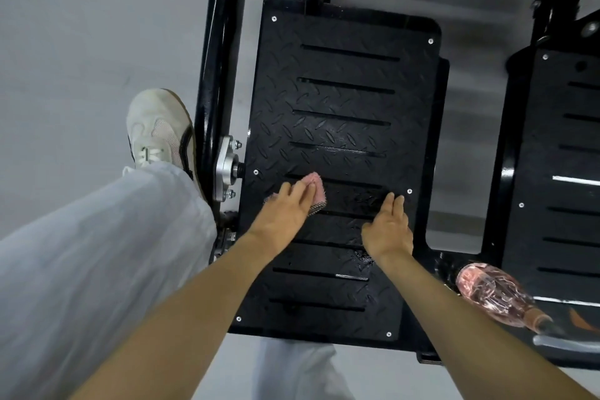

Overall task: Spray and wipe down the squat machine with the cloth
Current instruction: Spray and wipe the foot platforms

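The black ridged footplate (344,97) bears a pink cloth (315,186) under the fingers of the left hand (285,209), with the right hand (389,229) lying flat just beside.

Black slotted tread footplate (344,97) of squat machine, wet sheen, pink cloth (314,184) on it, clear spray bottle (490,294) lying alongside

I can read no text, number or brand from here. The pink spray bottle (493,294), lying well to the right of the right hand (389,232) and its fingers (394,204), has pale marks on its clear body. They are too blurred to tell whether they are print. The black footplate (341,101) under the fingers shows only raised tread and slots, with no lettering I can read.
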Demonstrator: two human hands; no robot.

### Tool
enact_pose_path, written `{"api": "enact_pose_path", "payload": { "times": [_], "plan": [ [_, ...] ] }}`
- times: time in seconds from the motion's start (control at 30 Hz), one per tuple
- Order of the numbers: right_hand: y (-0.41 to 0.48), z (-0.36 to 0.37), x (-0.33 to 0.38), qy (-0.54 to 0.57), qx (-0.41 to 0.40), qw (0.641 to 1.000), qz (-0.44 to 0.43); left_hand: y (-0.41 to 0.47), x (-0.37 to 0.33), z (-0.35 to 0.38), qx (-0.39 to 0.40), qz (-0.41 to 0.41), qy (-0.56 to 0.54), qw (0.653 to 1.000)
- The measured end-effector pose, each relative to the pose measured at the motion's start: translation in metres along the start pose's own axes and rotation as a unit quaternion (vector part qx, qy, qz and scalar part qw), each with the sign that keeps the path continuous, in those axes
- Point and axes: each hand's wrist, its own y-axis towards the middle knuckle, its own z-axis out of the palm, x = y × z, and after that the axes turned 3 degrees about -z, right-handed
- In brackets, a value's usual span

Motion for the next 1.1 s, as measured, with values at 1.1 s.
{"api": "enact_pose_path", "payload": {
  "times": [1.1],
  "plan": [
    [-0.009,0.007,-0.046,0.095,-0.007,0.993,0.076,0.08,-0.064,-0.037,-0.009,0.402,0.243,0.883]
  ]
}}
